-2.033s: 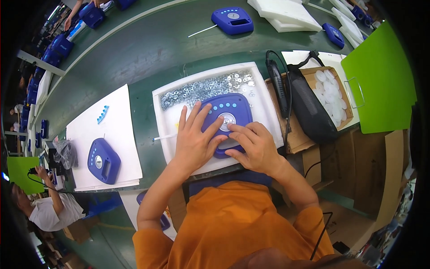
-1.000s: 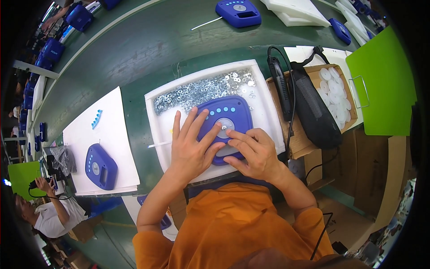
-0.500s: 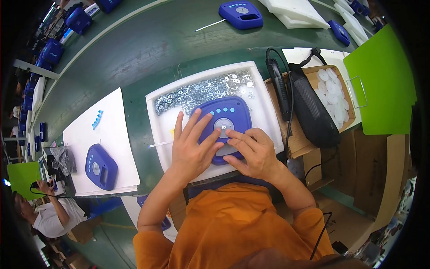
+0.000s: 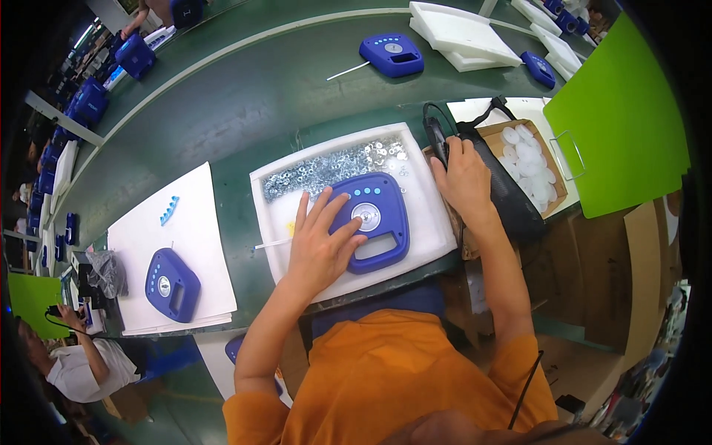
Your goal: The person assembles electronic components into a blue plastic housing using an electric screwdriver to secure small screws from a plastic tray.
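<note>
left hand [image 4: 315, 246]: lay on blue case [image 4: 389, 224], fingers spread apart
right hand [image 4: 467, 178]: reached black tool [image 4: 435, 136] right of tray [image 4: 428, 200]; couldn't tell if clamped

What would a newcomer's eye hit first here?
Probably the bright green board at the far right, and the orange shirt at the bottom. Near the middle, the left hand rests on a blue housing in a white tray, below scattered small metal parts. Right of the tray, the right hand is at a black corded tool.
</note>
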Action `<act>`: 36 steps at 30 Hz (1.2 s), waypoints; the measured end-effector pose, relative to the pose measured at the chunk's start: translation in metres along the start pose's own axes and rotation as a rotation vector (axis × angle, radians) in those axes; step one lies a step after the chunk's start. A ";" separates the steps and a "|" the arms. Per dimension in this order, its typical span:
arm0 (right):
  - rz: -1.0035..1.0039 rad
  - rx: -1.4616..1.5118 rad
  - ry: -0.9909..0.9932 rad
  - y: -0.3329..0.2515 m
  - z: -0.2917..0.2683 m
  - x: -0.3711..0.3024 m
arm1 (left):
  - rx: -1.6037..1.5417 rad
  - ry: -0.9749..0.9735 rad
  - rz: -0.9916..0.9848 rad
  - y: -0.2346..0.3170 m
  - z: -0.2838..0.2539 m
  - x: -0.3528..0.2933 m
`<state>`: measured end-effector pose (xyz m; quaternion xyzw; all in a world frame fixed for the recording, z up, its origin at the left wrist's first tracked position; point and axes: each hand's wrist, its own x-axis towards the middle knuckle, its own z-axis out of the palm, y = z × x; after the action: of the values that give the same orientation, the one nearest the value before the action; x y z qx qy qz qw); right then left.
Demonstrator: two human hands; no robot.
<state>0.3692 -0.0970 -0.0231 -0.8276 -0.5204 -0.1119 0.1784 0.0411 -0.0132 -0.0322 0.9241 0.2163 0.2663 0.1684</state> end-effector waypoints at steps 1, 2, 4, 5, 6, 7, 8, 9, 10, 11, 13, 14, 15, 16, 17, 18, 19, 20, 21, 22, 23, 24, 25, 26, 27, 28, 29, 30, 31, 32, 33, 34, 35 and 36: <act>0.000 -0.002 0.012 0.003 0.004 0.006 | -0.011 0.001 -0.003 0.000 0.000 -0.001; 0.038 -0.060 -0.101 0.006 0.008 0.010 | -0.013 0.003 0.007 0.000 0.000 -0.002; 0.083 -0.120 -0.207 0.010 0.011 0.018 | -0.023 0.005 -0.029 -0.001 0.000 -0.003; 0.127 -0.128 -0.260 0.008 0.011 0.023 | -0.023 0.009 -0.024 -0.001 0.001 -0.003; 0.170 -0.135 -0.315 0.006 0.009 0.025 | -0.031 0.016 -0.028 -0.002 0.002 -0.004; 0.170 -0.139 -0.312 0.008 0.003 0.024 | -0.040 0.023 -0.034 -0.003 0.003 -0.005; 0.245 -0.058 -0.243 0.004 -0.006 0.027 | -0.034 0.033 -0.049 -0.005 0.002 -0.007; 0.328 0.019 -0.175 0.004 -0.013 0.025 | -0.042 0.043 -0.028 -0.006 0.004 -0.006; 0.369 0.145 -0.029 0.014 -0.015 0.022 | -0.050 0.054 -0.009 -0.006 0.005 -0.004; 0.386 0.283 0.065 0.011 -0.032 0.019 | -0.054 0.053 -0.002 -0.006 0.005 -0.003; 0.349 0.673 0.174 0.014 -0.064 0.017 | -0.049 0.068 -0.011 -0.007 0.003 -0.004; 0.302 0.920 0.191 0.021 -0.073 0.014 | -0.046 0.075 0.007 -0.007 0.003 -0.003; 0.262 1.219 0.257 0.001 -0.089 0.007 | -0.050 0.085 0.012 -0.008 0.004 -0.003; 0.297 1.345 0.260 -0.023 -0.108 -0.003 | -0.057 0.087 0.002 -0.009 0.004 -0.003; 0.308 1.427 0.258 -0.034 -0.108 -0.012 | -0.057 0.085 0.004 -0.009 0.005 -0.004; 0.318 1.512 0.257 -0.044 -0.108 -0.019 | -0.054 0.083 0.007 -0.009 0.005 -0.003; 0.296 1.571 0.225 -0.050 -0.102 -0.026 | -0.055 0.086 0.001 -0.009 0.004 -0.003; 0.275 1.634 0.191 -0.057 -0.091 -0.033 | -0.055 0.086 -0.003 -0.009 0.004 -0.004; 0.243 1.650 0.239 -0.071 -0.083 -0.039 | -0.060 0.084 -0.003 -0.008 0.004 -0.004; 0.159 1.690 0.221 -0.084 -0.080 -0.041 | -0.062 0.083 -0.005 -0.008 0.005 -0.004; 0.117 1.649 0.222 -0.098 -0.078 -0.042 | -0.065 0.089 -0.004 -0.008 0.006 -0.004; 0.074 1.612 0.219 -0.111 -0.076 -0.040 | -0.065 0.097 -0.005 -0.008 0.006 -0.005; 0.037 1.602 0.193 -0.121 -0.074 -0.039 | -0.065 0.098 -0.010 -0.008 0.006 -0.006; 0.019 1.608 0.193 -0.132 -0.071 -0.035 | -0.063 0.094 -0.017 -0.008 0.005 -0.006; -0.002 1.588 0.172 -0.138 -0.068 -0.032 | -0.062 0.091 -0.024 -0.008 0.005 -0.006; -0.024 1.568 0.149 -0.142 -0.065 -0.029 | -0.061 0.095 -0.031 -0.008 0.006 -0.007; -0.029 1.568 0.142 -0.144 -0.062 -0.027 | -0.063 0.092 -0.032 -0.008 0.007 -0.007; -0.055 1.574 0.131 -0.146 -0.058 -0.025 | -0.066 0.088 -0.033 -0.008 0.008 -0.007; -0.080 1.580 0.119 -0.148 -0.056 -0.023 | -0.066 0.093 -0.039 -0.008 0.009 -0.007; -0.081 1.579 0.113 -0.150 -0.055 -0.022 | -0.069 0.093 -0.034 -0.008 0.009 -0.007; -0.079 1.573 0.108 -0.153 -0.054 -0.021 | -0.073 0.093 -0.029 -0.008 0.009 -0.007; -0.077 1.568 0.104 -0.155 -0.053 -0.020 | -0.074 0.094 -0.032 -0.008 0.009 -0.008; -0.078 1.568 0.100 -0.157 -0.050 -0.019 | -0.072 0.093 -0.032 -0.008 0.009 -0.008; -0.056 1.578 0.096 -0.157 -0.046 -0.019 | -0.071 0.091 -0.030 -0.008 0.009 -0.008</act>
<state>0.2195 -0.0695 0.0403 -0.4374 -0.4583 0.2503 0.7321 0.0373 -0.0121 -0.0460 0.9011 0.2281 0.3131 0.1950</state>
